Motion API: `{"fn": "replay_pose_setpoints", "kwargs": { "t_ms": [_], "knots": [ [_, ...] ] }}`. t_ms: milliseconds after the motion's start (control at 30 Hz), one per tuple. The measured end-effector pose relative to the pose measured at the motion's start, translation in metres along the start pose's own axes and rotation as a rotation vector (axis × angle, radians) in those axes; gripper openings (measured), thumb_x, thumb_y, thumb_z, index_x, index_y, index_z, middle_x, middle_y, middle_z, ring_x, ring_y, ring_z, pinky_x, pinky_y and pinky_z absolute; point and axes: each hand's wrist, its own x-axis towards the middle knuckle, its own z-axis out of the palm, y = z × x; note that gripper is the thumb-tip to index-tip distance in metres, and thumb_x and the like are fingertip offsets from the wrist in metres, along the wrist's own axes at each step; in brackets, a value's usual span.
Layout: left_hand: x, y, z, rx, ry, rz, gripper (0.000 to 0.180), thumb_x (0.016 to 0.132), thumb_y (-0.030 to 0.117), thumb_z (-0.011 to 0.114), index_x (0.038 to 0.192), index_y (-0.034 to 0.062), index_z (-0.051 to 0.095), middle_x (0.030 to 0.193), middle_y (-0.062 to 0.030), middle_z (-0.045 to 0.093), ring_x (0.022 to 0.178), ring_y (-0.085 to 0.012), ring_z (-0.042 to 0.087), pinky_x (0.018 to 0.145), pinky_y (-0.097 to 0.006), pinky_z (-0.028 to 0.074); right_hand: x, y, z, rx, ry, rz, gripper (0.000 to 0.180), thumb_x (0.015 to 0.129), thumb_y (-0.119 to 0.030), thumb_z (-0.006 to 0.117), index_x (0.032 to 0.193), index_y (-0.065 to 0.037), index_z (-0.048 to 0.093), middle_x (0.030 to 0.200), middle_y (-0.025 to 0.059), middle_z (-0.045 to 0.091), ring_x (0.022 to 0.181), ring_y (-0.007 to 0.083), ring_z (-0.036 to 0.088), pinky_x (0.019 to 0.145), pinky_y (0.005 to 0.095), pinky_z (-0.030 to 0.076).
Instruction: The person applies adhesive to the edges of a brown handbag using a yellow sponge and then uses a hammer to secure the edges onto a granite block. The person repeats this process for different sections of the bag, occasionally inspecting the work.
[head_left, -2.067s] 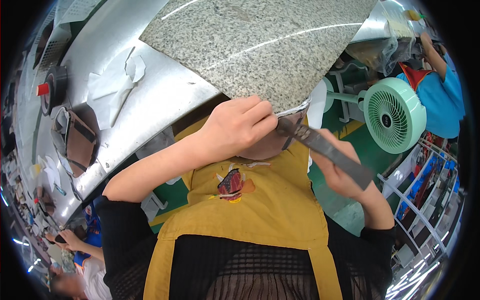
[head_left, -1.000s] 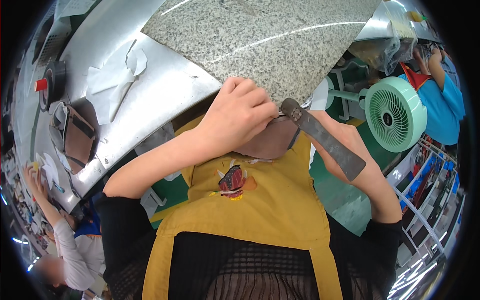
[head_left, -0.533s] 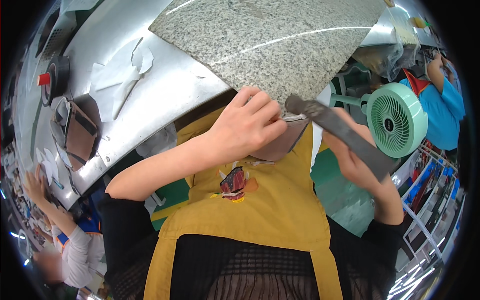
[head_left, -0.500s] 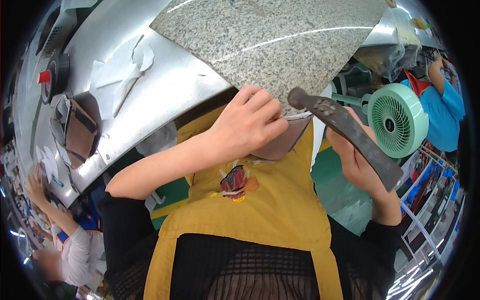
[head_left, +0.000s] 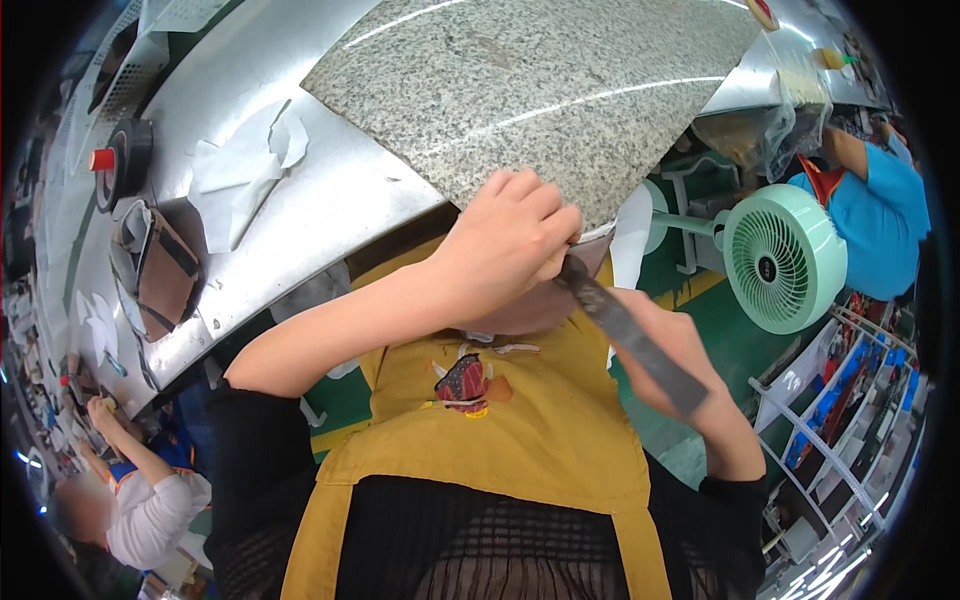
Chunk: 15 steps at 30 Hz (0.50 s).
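Pinching workpiece: our left hand (head_left: 510, 250) curls fingers together on something small at the granite slab (head_left: 520, 100) edge; what they clamp, we cannot tell.
Flat tool: our right hand (head_left: 680, 370) clamps the dark metal bar (head_left: 625, 330), tip touching our left fingertips, angled for leverage.

Left hand (head_left: 510, 250) and right hand (head_left: 670, 360), both clenched

Bench: steel worktop (head_left: 330, 200) under a speckled granite slab (head_left: 540, 90).
Floor: green (head_left: 745, 350).
Right: mint fan (head_left: 785, 258).
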Motion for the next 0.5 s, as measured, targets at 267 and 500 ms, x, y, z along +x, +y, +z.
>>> {"fn": "replay_pose_setpoints", "kwargs": {
  "t_ms": [267, 500],
  "knots": [
    [-0.018, -0.006, -0.001, -0.075, 0.052, -0.021, 0.013, 0.074, 0.012, 0.069, 0.087, 0.011, 0.065, 0.08, -0.0007, 0.057, 0.085, -0.0201, 0.054, 0.084, -0.035, 0.039, -0.002, 0.007, 0.01, -0.001, 0.002, -0.011, 0.036, 0.081, -0.008, 0.06, 0.115, -0.003, 0.049, 0.092, 0.0132, 0.062, 0.079, 0.0303, 0.064, 0.063, 0.0368, 0.051],
    [-0.023, -0.004, 0.009, 0.159, 0.207, 0.21, 0.016, 0.069, 0.008, 0.064, 0.085, 0.0086, 0.06, 0.077, -0.0011, 0.051, 0.072, -0.018, 0.052, 0.065, -0.029, 0.042, 0.002, 0.006, -0.021, 0.322, 0.043, 0.163, 0.029, 0.088, -0.005, 0.055, 0.117, -0.001, 0.051, 0.088, 0.0179, 0.058, 0.074, 0.0381, 0.059, 0.063, 0.0344, 0.047]
  ]
}}
